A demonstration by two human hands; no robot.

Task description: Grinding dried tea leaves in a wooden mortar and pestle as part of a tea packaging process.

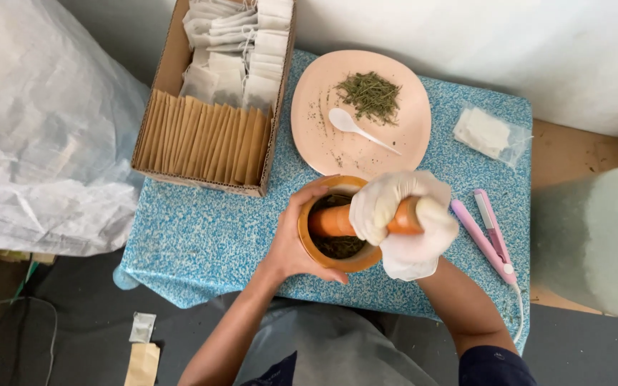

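My left hand (291, 239), bare, wraps around the side of an orange wooden mortar (355, 261) that stands on the blue speckled table (202, 229). Dark green dried herbs (339, 246) lie inside it. My right hand (402, 218), in a white glove, grips an orange wooden pestle (330, 221) whose end reaches into the mortar. Just behind the mortar sits a pink plate (323, 136) with a small heap of dried green herbs (370, 94) and a white plastic spoon (355, 129).
A cardboard box (160, 71) at the back left holds brown paper envelopes (202, 139) and white filter bags (237, 50). A pink handheld sealer (488, 232) lies right of the mortar, a clear bag of white pouches (488, 132) behind it. Big plastic sacks flank the table.
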